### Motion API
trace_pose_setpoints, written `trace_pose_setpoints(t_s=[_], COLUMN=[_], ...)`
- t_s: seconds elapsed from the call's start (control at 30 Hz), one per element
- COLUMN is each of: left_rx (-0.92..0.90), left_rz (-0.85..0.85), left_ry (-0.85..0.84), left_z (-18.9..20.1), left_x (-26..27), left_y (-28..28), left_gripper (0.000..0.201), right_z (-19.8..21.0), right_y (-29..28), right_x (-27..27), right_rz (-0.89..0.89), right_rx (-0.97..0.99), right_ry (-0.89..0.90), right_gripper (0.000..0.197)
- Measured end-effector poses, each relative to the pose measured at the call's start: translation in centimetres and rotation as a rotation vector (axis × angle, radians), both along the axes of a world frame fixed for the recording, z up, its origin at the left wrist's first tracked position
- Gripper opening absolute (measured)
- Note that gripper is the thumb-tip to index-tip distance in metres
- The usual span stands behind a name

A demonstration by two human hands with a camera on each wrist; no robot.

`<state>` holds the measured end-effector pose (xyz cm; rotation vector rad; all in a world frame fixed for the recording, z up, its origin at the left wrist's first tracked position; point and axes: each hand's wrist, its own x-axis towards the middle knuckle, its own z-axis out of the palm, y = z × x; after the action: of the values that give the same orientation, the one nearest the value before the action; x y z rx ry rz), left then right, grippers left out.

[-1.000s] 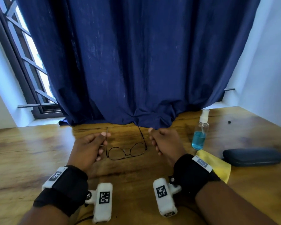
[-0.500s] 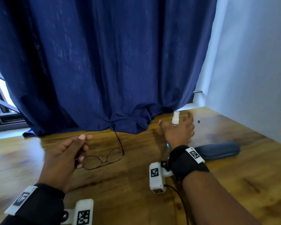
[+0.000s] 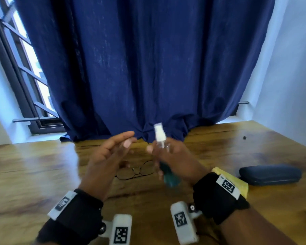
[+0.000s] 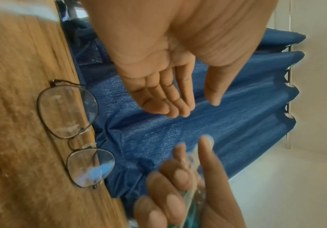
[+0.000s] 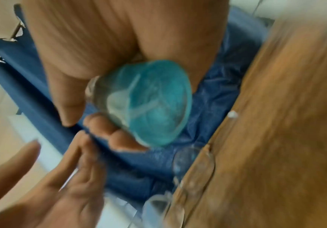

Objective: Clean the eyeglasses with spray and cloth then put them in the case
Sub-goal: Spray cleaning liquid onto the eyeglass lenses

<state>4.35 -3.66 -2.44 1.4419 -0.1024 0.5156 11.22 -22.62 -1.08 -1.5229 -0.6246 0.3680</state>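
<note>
My right hand [image 3: 175, 161] is curled round the spray bottle [image 3: 163, 156], holding it up off the table [image 3: 219, 149] at the centre of the head view, its white nozzle pointing up and the blue liquid low in the clear body. From the right wrist view I see the bottle's [image 5: 149, 104] round base bulging out between my thumb and fingers. My left hand [image 3: 106, 156] holds nothing: it floats just left of the bottle, palm turned toward it, fingers straight and loosely together, thumb apart, not touching the bottle as far as I can tell. The glasses [image 3: 134, 172] lie on the table below and between my hands, lenses facing me, arms open and reaching toward the blue curtain [image 3: 148, 68]. At right of the frame a yellow cloth [image 3: 237, 183] peeks from behind my right wrist, and the closed dark case [image 3: 270, 174] lies just beyond it.
</note>
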Motion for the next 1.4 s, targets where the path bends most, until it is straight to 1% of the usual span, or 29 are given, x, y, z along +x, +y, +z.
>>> trace_pose_setpoints(t_s=[0.07,0.17,0.23,0.33,0.47,0.53,0.57,0.63,0.67,0.7,0.73,0.77,0.83,0.9,0.97,1.07,1.13,1.27,1.33,1.4], left_rx=[0.031,0.011,-0.01,-0.032,0.013,0.026,-0.008,-0.22,-0.322,-0.372,-0.369,-0.353,-0.317,-0.305,-0.275,-0.206,-0.169,-0.135,-0.077,-0.057], left_rz=[-0.064,-0.111,-0.111,-0.098,-0.006,0.063,0.119,0.274,0.375,0.48,0.57,0.635,0.699,0.679,0.649,0.612,0.581,0.584,0.586,0.583], left_ry=[0.0,0.052,0.071,0.099,0.126,0.135,0.146,0.139,0.115,0.102,0.118,0.151,0.266,0.37,0.48,0.629,0.695,0.749,0.775,0.774], left_z=[0.1,0.0,-0.1,-0.2,-0.2,-0.4,-0.3,0.2,0.6,0.8,0.7,0.1,-1.5,-2.8,-3.4,-2.9,-2.4,-2.2,-2.5,-2.7], left_x=[-0.3,-0.4,-0.3,-0.1,-0.2,-0.1,0.0,0.0,-0.3,-0.8,-1.3,-1.7,-1.8,-1.3,-0.8,-1.0,-1.0,-1.0,-0.9,-1.0], left_y=[-0.5,-0.6,-0.3,0.0,0.3,0.7,1.2,3.7,5.7,7.8,9.9,11.6,13.6,14.2,14.3,13.6,13.3,13.5,14.0,14.2], left_gripper=[0.041,0.04,0.036,0.03,0.036,0.032,0.029,0.021,0.017,0.014,0.012,0.018,0.034,0.037,0.031,0.019,0.018,0.02,0.027,0.032], right_z=[-0.8,-1.2,-1.3,-1.4,-1.5,-1.5,-1.6,-1.5,-1.4,-1.3,-1.2,-1.1,-1.1,-1.2,-1.3,-1.3,-1.3,-1.4,-1.5,-1.5], right_y=[1.5,2.6,2.9,3.0,3.2,3.2,3.2,2.8,2.7,2.5,2.4,2.4,2.4,2.4,2.3,2.1,2.1,2.2,2.3,2.3], right_x=[-1.4,-2.2,-2.2,-2.4,-2.6,-2.6,-2.5,-2.6,-2.5,-2.4,-2.1,-1.9,-1.5,-1.4,-1.4,-1.2,-1.1,-0.9,-0.9,-0.7], right_rz=[0.203,0.318,0.35,0.358,0.328,0.312,0.31,0.313,0.306,0.29,0.271,0.245,0.203,0.178,0.162,0.154,0.147,0.144,0.149,0.147], right_rx=[-0.029,-0.024,-0.024,-0.067,-0.125,-0.155,-0.178,-0.212,-0.212,-0.196,-0.175,-0.156,-0.143,-0.14,-0.149,-0.142,-0.139,-0.138,-0.138,-0.142], right_ry=[0.087,0.213,0.257,0.264,0.242,0.194,0.157,0.104,0.107,0.125,0.143,0.15,0.149,0.148,0.146,0.135,0.121,0.119,0.123,0.121], right_gripper=[0.016,0.021,0.023,0.023,0.024,0.026,0.031,0.036,0.033,0.029,0.027,0.026,0.027,0.028,0.03,0.032,0.032,0.036,0.035,0.034])
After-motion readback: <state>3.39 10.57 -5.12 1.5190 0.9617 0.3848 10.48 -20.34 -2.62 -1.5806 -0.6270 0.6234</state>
